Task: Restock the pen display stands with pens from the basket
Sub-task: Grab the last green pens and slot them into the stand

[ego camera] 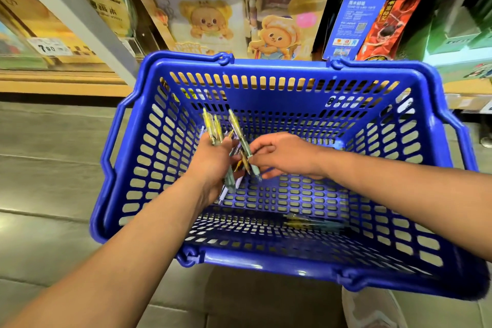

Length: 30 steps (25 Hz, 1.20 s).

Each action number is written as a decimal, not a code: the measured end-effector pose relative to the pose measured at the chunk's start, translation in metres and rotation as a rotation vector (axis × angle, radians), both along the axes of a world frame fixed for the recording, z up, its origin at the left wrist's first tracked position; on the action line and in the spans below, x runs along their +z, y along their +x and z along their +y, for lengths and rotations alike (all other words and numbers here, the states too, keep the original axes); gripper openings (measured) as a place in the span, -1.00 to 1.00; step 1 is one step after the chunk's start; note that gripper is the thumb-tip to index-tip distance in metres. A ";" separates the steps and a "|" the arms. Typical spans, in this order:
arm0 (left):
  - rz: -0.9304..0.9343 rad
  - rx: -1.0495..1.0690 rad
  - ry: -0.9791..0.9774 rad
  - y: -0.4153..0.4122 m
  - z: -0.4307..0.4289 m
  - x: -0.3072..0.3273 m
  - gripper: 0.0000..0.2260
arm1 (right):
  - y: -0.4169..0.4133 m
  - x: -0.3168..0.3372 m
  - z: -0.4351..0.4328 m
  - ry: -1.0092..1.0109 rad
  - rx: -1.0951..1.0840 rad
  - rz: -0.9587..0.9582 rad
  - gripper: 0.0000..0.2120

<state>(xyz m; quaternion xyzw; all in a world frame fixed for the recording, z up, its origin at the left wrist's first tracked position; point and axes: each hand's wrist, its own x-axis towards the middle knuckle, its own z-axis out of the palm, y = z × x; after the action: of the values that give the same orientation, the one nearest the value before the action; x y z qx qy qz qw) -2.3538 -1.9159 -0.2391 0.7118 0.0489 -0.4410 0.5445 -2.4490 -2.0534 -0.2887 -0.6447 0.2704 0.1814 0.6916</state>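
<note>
A blue plastic basket (279,74) stands on the floor below me. Both hands reach down inside it. My left hand (213,165) grips a bundle of several pens (213,128), their ends fanning out above and below the fist. My right hand (282,154) pinches one pen (243,141) that lies against that bundle. A few more pens (311,222) lie on the basket floor near the front right wall, dim behind the mesh.
Behind the basket stand cartoon bear display cards (239,21) and a blue and red packaged board (372,8). A wooden shelf with a price tag (49,46) runs at the left. Grey floor (48,181) surrounds the basket; a shoe toe (372,309) shows at bottom right.
</note>
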 end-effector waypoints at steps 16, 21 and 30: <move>0.087 -0.059 -0.035 -0.004 0.004 0.015 -0.92 | -0.032 -0.044 0.020 -0.866 1.240 0.432 -0.78; 0.109 -0.078 -0.030 0.004 0.010 0.013 -0.44 | -0.039 -0.061 0.036 -1.001 1.222 0.340 -0.80; 0.074 -0.102 0.004 0.002 0.010 0.007 -0.76 | -0.001 -0.031 -0.012 -0.373 0.459 0.057 -0.98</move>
<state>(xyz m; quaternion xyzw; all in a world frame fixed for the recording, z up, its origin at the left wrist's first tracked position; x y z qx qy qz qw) -2.3517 -1.9056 -0.2321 0.6978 0.0333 -0.4941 0.5175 -2.4498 -2.0658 -0.3196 -0.7996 0.1657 0.2982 0.4942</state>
